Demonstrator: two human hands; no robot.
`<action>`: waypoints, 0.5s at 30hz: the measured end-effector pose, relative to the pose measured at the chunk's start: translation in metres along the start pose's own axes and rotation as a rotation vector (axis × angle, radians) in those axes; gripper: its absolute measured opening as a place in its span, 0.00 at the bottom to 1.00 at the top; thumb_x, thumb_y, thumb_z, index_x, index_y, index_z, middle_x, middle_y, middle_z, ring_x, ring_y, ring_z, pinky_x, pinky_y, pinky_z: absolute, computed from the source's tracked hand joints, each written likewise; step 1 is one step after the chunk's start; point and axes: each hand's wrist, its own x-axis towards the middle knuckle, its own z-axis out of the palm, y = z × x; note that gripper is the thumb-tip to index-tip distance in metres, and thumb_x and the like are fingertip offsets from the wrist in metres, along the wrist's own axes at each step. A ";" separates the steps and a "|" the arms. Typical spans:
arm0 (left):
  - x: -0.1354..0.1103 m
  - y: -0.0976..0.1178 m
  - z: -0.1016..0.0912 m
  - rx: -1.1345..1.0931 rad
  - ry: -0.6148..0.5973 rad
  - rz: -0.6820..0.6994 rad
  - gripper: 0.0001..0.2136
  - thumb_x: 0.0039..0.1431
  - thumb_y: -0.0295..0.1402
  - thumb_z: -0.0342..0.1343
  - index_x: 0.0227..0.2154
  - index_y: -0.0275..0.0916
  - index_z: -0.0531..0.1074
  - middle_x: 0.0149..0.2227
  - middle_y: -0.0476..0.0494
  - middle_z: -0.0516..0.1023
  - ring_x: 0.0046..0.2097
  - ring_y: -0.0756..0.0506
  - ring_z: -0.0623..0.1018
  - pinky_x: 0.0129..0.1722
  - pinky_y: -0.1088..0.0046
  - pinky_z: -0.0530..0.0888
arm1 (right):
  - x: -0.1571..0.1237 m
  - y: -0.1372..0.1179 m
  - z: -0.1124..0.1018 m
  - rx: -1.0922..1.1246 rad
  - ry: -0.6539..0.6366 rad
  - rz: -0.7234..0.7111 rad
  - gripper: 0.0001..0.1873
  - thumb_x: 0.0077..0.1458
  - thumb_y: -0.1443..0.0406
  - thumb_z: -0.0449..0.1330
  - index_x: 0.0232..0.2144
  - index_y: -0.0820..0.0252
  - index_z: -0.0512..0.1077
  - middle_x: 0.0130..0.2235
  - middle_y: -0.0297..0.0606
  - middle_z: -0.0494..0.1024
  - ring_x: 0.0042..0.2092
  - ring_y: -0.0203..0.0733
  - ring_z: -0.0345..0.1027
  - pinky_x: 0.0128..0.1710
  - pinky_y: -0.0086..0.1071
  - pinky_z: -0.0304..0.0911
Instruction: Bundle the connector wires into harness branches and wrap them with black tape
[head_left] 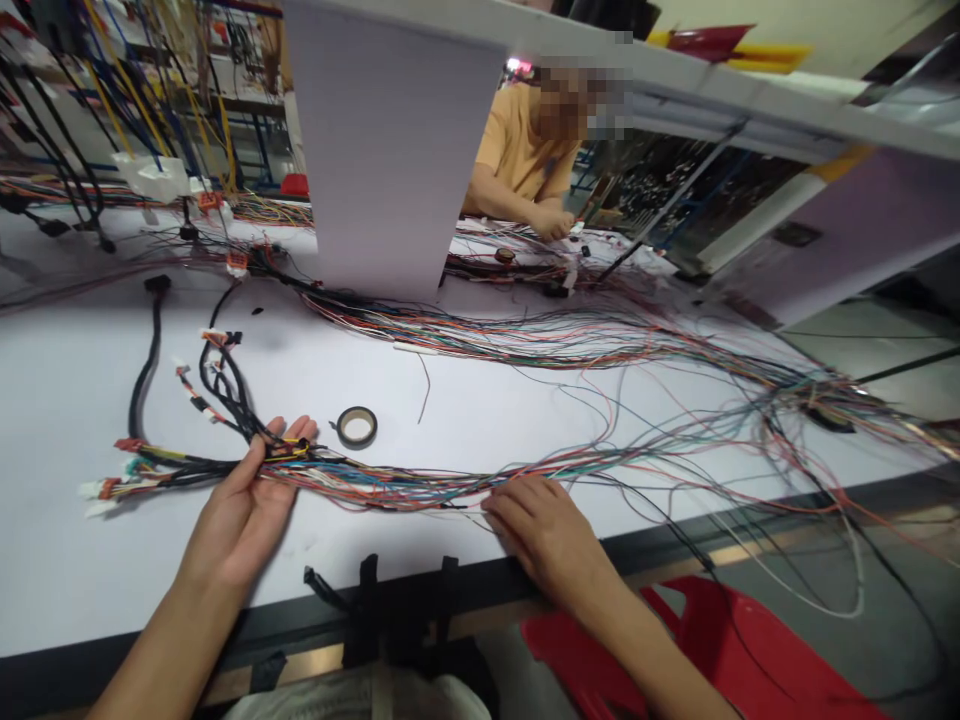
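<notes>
Head view: the left hand lies open, palm up, with a multicoloured wire harness across it, near the front edge of the white tabletop. The right hand rests loosely curved on the same wires. A roll of dark tape sits just beyond the left hand.

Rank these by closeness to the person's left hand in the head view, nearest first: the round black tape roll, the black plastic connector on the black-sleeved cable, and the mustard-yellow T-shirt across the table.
From the left hand:
1. Round black tape roll: just to the hand's right.
2. Black plastic connector: farther off, ahead and leftward.
3. Mustard-yellow T-shirt: farthest, worn by someone opposite.
</notes>
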 end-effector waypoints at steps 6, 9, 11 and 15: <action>0.002 -0.001 -0.001 0.027 -0.030 0.018 0.18 0.65 0.26 0.41 0.56 0.29 0.62 0.49 0.25 0.74 0.50 0.37 0.75 0.45 0.65 0.77 | -0.014 0.033 -0.018 0.067 -0.088 -0.071 0.14 0.63 0.68 0.44 0.34 0.60 0.70 0.34 0.42 0.74 0.38 0.43 0.65 0.39 0.36 0.60; 0.004 -0.001 -0.003 0.019 -0.050 0.025 0.17 0.65 0.26 0.41 0.54 0.28 0.64 0.48 0.24 0.75 0.50 0.37 0.75 0.44 0.64 0.78 | -0.014 0.033 -0.027 0.158 -0.089 -0.080 0.12 0.63 0.67 0.45 0.38 0.59 0.69 0.36 0.43 0.75 0.38 0.41 0.68 0.39 0.35 0.64; 0.005 -0.001 -0.003 0.013 -0.069 0.027 0.16 0.65 0.26 0.41 0.52 0.28 0.66 0.48 0.24 0.75 0.50 0.36 0.75 0.43 0.62 0.78 | -0.012 0.028 -0.029 0.187 -0.104 -0.083 0.12 0.63 0.65 0.47 0.43 0.58 0.68 0.38 0.42 0.77 0.38 0.40 0.70 0.38 0.33 0.66; 0.005 -0.002 -0.002 -0.018 -0.066 0.029 0.15 0.65 0.26 0.42 0.49 0.28 0.68 0.47 0.24 0.75 0.50 0.35 0.75 0.42 0.60 0.79 | -0.008 0.018 -0.029 0.166 -0.108 -0.241 0.16 0.64 0.64 0.44 0.40 0.54 0.72 0.34 0.38 0.79 0.34 0.39 0.74 0.33 0.29 0.68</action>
